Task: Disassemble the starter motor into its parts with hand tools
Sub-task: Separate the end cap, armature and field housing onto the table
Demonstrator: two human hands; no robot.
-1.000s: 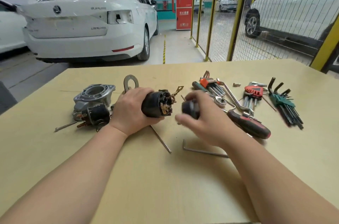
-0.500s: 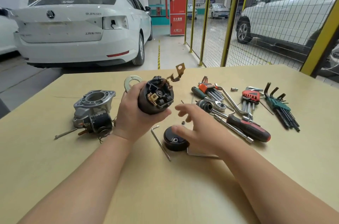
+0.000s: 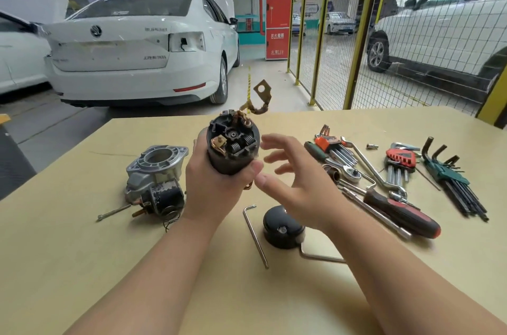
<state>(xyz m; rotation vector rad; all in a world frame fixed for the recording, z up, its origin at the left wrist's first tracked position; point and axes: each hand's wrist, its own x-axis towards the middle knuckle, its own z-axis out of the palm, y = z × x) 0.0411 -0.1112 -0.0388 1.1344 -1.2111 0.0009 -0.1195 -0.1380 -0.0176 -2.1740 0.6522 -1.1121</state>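
Head view: the left hand (image 3: 214,189) grips the black motor body (image 3: 233,153) round its lower half and holds it upright above the surface (image 3: 82,266). The body's open end is tilted toward the camera, so the brush springs and copper parts inside show. A braided lead with a copper terminal tab (image 3: 262,93) stands up from its top rim. The right hand (image 3: 299,183) is open just right of the body with its fingers spread and holds nothing. Its thumb tip lies just beside the left thumb, and I cannot tell whether they touch.

Under the right wrist the black end cap (image 3: 282,225) rests on the surface, between a loose hex key (image 3: 255,233) on its left and a second L-shaped key (image 3: 321,256) at its near right. Bare wood shows between the forearms and toward the near edge.

Left of the left hand sits the grey drive housing (image 3: 156,178) with a long bolt (image 3: 113,212) beside it, near the slanted left edge. The right side is crowded: a ratchet (image 3: 348,172), a red-and-black screwdriver (image 3: 400,214), and three hex key sets in orange (image 3: 332,145), red (image 3: 400,159) and green (image 3: 450,178). A small screw (image 3: 372,146) lies apart from them. The far edge runs just behind the motor body — beyond it are a white car (image 3: 137,46) and a yellow mesh fence (image 3: 356,32).
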